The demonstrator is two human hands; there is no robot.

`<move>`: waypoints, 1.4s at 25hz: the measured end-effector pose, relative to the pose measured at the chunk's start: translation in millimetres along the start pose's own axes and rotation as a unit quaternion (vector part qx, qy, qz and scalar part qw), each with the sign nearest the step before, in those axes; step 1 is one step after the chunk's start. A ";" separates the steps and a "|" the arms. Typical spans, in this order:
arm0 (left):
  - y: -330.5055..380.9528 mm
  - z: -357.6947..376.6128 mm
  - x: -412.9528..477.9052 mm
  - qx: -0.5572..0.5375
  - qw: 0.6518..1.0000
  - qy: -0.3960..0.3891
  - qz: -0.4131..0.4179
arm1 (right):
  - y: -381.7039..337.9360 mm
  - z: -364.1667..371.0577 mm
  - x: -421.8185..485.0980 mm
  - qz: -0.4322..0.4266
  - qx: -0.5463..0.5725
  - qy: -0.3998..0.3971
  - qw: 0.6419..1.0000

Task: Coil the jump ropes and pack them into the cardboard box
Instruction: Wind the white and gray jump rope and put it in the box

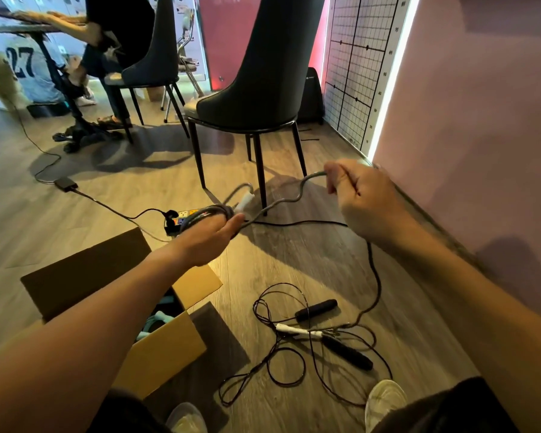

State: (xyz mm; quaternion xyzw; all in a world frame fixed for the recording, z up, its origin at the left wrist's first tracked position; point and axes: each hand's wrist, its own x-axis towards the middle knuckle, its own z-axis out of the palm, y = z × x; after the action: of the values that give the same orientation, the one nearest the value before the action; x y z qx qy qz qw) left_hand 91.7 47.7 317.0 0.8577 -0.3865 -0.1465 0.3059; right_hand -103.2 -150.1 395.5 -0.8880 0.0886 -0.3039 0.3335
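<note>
While my left hand (pixel 211 237) held the part-wound grey jump rope (pixel 200 213), loops round it, my right hand (pixel 364 203) pinched the free run to its right, tail dropping below that pinch to the floor (pixel 294 270). Step, as judged: lay each loop even and untwisted, then lower the coil into the cardboard box (pixel 169 348) under my left forearm; black jump rope (pixel 347 351) lay uncoiled below my right arm. Legible: "27" on a jersey (pixel 19 62) beyond my left hand.

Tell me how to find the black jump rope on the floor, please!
Start at the open cardboard box on the wooden floor, then look right toward the white shoe. The black jump rope lies there in loose loops. Its cord is thin and its two handles are black, unlike the thicker grey rope with white handles.
</note>
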 end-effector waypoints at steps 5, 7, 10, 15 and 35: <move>31.2 3.4 -12.1 -0.095 0.978 -0.168 0.081 | 19.9 -4.4 16.7 0.034 -0.036 0.155 0.987; 48.5 1.3 -17.9 -0.166 0.967 -0.168 0.095 | 27.4 -10.1 21.5 0.071 -0.041 0.164 0.983; 60.5 -4.2 -27.5 -0.414 0.875 -0.249 0.044 | 34.8 -15.3 20.2 0.096 -0.007 0.104 0.990; 77.8 -16.0 -29.8 -0.765 0.539 -0.330 0.124 | 32.3 0.4 -0.2 -0.042 0.018 0.014 0.999; 66.2 -12.0 -12.1 -0.248 0.963 -0.085 0.057 | 11.4 -6.4 27.7 -0.170 -0.232 0.209 0.935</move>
State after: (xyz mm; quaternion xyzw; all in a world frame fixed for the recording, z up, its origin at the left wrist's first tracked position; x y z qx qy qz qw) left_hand 51.6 27.7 368.6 0.7158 -0.4114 -0.2925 0.4825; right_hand -84.4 -172.2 405.3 -0.8587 0.0718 -0.5062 0.0356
